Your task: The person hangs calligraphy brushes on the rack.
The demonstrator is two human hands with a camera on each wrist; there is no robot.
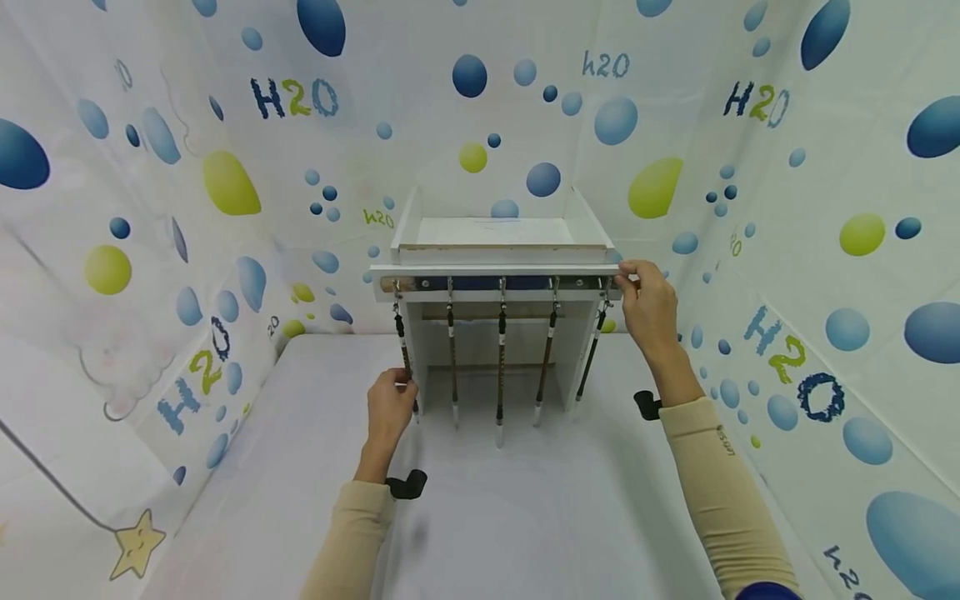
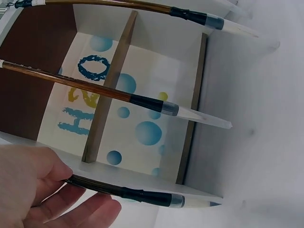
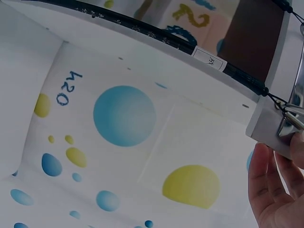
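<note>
Calligraphy brushes hang by loops from hooks on a metal rail [image 1: 476,284] along the front of a small white shelf [image 1: 442,271]. My left hand [image 1: 388,410] pinches the handle of the leftmost brush [image 2: 147,195] between thumb and fingers; its pale tip points down toward the table. Another brush [image 2: 152,101] hangs beside it, untouched. At the opposite end, my right hand [image 1: 649,310] grips the corner of the shelf's front board [image 3: 270,128], fingers beneath it. Close to those fingers hangs the rightmost brush [image 1: 592,354], dark-handled with a small white label in the right wrist view.
Above the rail the shelf has a shallow open tray [image 1: 495,233]; below it are side panels and a wooden crossbar [image 2: 111,85]. A white table surface [image 1: 525,517] lies under everything. Walls of patterned sheet [image 1: 420,108] enclose the back and both sides.
</note>
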